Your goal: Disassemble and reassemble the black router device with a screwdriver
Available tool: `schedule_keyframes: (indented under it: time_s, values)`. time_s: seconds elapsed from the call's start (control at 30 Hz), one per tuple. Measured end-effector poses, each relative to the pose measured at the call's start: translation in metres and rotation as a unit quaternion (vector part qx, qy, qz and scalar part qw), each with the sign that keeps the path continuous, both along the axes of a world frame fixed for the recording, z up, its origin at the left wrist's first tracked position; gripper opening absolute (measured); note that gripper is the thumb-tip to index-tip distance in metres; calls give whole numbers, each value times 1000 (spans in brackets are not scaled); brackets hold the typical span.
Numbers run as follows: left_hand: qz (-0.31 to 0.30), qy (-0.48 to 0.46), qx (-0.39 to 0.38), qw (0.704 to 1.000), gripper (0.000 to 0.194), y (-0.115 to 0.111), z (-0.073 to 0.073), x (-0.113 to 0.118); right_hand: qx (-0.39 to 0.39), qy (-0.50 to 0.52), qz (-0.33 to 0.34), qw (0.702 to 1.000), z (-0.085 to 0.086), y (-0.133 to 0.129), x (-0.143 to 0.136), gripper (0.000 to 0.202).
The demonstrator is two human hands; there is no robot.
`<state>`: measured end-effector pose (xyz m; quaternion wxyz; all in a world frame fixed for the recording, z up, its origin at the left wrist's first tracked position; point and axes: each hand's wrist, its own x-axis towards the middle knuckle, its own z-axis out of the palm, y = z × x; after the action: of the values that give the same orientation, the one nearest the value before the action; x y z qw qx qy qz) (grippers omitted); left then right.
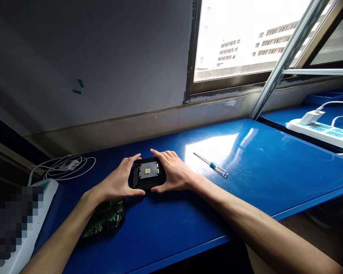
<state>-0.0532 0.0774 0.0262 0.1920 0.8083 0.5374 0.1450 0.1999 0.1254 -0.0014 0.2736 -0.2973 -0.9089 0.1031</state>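
Note:
Between my two hands is a black plastic casing half (135,176), lying on or just above the blue table; which of the two I cannot tell. A silvery metal plate (153,170) sits in it, with a small pale yellow square pad (147,171) on top. My left hand (118,179) grips the casing's left edge, thumb at the near side and fingers at the far side. My right hand (173,173) holds the right edge in the same way. Partly hidden under my left forearm is a green circuit board (110,214) in a black tray-like shell.
A screwdriver (214,167) with a clear and blue handle lies right of my hands on the blue table (268,163). Coiled white cable (70,165) and a power strip (47,201) are at the left. Another power strip (326,131) stands beyond the metal post (270,87).

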Motion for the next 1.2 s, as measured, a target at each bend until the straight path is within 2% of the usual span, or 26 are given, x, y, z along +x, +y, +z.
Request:
schedule_keyframes:
  time_s: [0.2, 0.3, 0.43, 0.57, 0.8, 1.0, 1.2]
  values:
    - [11, -25, 4, 1000, 115, -1, 4, -3, -14, 18, -9, 1000, 1, 0, 1, 123]
    - [23, -48, 18, 998, 102, -1, 6, -10, -27, 23, -30, 999, 1, 1, -1, 134]
    - [39, -76, 38, 996, 92, -3, 7, -18, -53, -50, -51, 996, 2, -1, -3, 147]
    - [45, -84, 37, 995, 88, -5, 6, -20, -50, -77, -50, 995, 4, -3, -2, 146]
    - [58, -89, 42, 993, 86, -1, 1, -23, -45, -3, -72, 996, 6, -7, -2, 143]
    - [73, -89, 38, 993, 81, 0, -2, -26, -88, -61, -85, 991, 5, -7, -3, 145]
    - [82, -84, 50, 992, 82, 1, -3, -25, -33, -14, -92, 995, 4, -10, -5, 140]
